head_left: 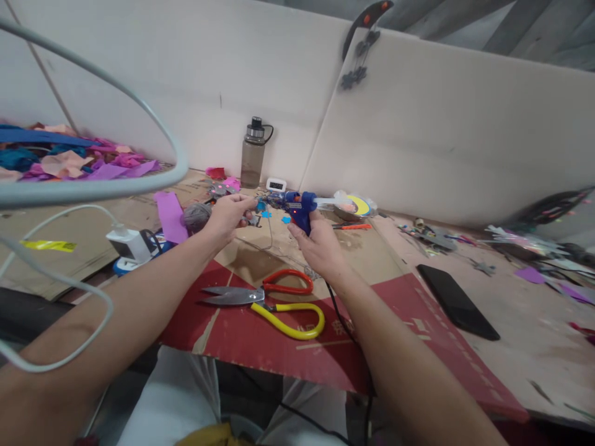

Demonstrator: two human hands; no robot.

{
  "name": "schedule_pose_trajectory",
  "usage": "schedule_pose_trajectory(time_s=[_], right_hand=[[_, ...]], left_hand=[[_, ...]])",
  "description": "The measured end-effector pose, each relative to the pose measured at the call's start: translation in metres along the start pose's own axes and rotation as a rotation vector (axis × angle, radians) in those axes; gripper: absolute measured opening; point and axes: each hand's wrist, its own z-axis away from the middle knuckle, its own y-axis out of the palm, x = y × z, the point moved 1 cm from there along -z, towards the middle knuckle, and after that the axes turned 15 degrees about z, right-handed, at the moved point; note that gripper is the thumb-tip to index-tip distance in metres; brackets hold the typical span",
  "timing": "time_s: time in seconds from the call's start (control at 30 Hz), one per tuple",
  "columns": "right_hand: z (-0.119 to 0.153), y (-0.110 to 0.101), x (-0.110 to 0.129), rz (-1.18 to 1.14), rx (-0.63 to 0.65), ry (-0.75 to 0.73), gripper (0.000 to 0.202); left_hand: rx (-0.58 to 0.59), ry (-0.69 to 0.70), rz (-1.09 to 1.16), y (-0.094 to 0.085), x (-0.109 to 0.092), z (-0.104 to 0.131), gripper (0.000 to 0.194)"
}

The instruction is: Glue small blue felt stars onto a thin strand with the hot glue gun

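Note:
My right hand [320, 244] is wrapped round a blue hot glue gun [302, 207], whose nozzle points left and from whose back a clear glue stick [332, 201] sticks out. At the nozzle's tip, my left hand [230, 218] pinches a small blue cut-out [261, 205]; its exact shape is partly hidden by the fingers. Below the gun lie more little blue flower shapes [286, 220] on the cardboard. Large scissors [242, 296] with one red and one yellow handle rest spread apart on the red cardboard [274, 359], nearer to me. A grey yarn ball [197, 217] is beside my left hand.
A bottle [252, 155] and a small digital clock [276, 184] stand by the white wall panel. A black phone [458, 301] lies at right. A white charger [130, 244] and fabric scraps [69, 158] are at left. A pale cable [153, 186] loops across the upper left.

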Motion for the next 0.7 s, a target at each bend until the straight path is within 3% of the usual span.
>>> schedule_pose_trajectory(time_s=[0.7], right_hand=[[0.0004,-0.0018,0.0008,0.027,-0.011,0.006,0.042]], left_hand=[[0.026,-0.01,0.015,0.002,0.0001,0.0013,0.013]])
